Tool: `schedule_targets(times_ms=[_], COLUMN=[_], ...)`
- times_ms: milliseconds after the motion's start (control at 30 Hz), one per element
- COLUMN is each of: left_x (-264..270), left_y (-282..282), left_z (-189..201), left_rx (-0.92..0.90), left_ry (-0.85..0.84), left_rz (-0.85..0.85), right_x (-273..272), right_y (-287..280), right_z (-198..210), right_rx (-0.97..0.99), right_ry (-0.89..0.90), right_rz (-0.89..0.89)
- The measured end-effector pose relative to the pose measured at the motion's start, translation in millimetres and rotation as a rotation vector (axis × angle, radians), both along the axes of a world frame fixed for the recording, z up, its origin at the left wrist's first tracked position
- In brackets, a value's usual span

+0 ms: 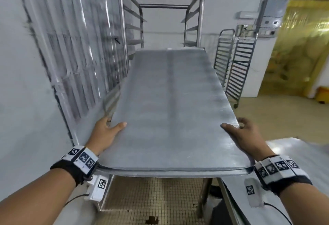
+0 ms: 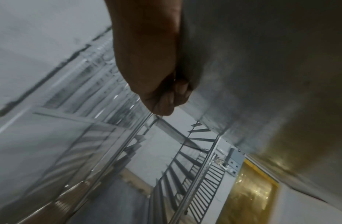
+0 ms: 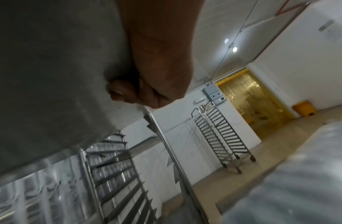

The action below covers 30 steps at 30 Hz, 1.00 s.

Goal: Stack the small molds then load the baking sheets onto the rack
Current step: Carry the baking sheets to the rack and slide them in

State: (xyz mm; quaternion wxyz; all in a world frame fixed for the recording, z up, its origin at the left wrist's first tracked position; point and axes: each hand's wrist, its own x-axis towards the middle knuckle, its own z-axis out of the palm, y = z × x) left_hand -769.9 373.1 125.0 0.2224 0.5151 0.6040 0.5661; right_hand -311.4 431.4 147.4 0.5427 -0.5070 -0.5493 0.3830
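A long grey baking sheet [image 1: 170, 109] is held level in front of me, its far end at the steel rack [image 1: 161, 21]. My left hand [image 1: 106, 130] grips its near left edge, thumb on top and fingers curled underneath. My right hand [image 1: 240, 132] grips the near right edge the same way. In the left wrist view the left hand [image 2: 162, 100] curls under the sheet [image 2: 262, 75]. In the right wrist view the right hand [image 3: 139, 94] curls under the sheet [image 3: 51, 91]. The rack's side rails [image 3: 116, 171] stand below. No small molds are in view.
A plastic strip curtain [image 1: 71, 46] hangs along the left wall. Two folded wire racks [image 1: 233, 68] lean at the right wall, beside a yellow curtain doorway [image 1: 302, 46]. A steel table edge [image 1: 293, 153] lies at lower right. Tiled floor [image 1: 153, 199] is below.
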Motion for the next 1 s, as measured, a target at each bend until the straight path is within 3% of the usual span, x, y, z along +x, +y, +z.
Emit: schedule_targets(times_ms=[200, 433, 767, 1000], left_x=[8, 2, -21, -67], left_y=[-49, -54, 33, 105], left_z=[-54, -81, -59, -74], left_rx=[-0.155, -0.215, -0.220, -0.294], left_ry=[-0.026, -0.035, -0.016, 0.026], left_rz=[0.092, 0.101, 0.054, 0.004], right_x=[-1, -3, -22, -59], right_y=[-12, -10, 66, 107], right_z=[-61, -83, -68, -82], right_rx=[-0.085, -0.151, -0.209, -0.213], right_ry=[-0.090, -0.098, -0.096, -0.109], right_rz=[0.087, 0.151, 0.093, 0.016])
